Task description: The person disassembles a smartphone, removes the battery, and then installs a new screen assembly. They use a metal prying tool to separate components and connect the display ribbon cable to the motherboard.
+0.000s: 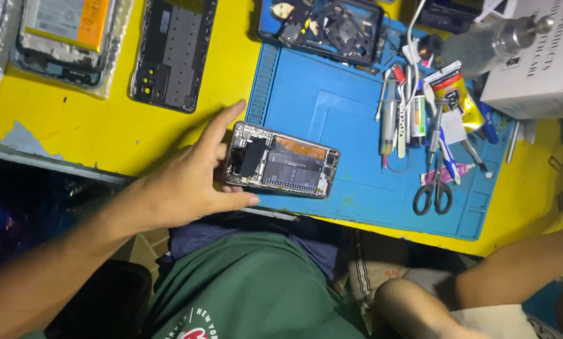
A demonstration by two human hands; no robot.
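My left hand (pixel 187 182) grips the left end of an opened phone (pixel 288 163) with no back cover. Its battery and circuit board are exposed. The phone lies near the front edge of a blue work mat (pixel 344 107); my thumb is under its near edge and my forefinger stretches along its far corner. My right hand is out of view. A bare forearm (pixel 520 260) runs off the right edge at the bottom right, and I cannot tell whose it is.
The mat sits on a yellow table (pixel 106 125). On its right side lie scissors (pixel 433 191), tweezers, syringes and a yellow glue tube (pixel 460 97). Further off are a black phone frame (pixel 171 50), another opened phone on bubble wrap (pixel 65 34), a parts tray (pixel 322 25) and a white box (pixel 545 69).
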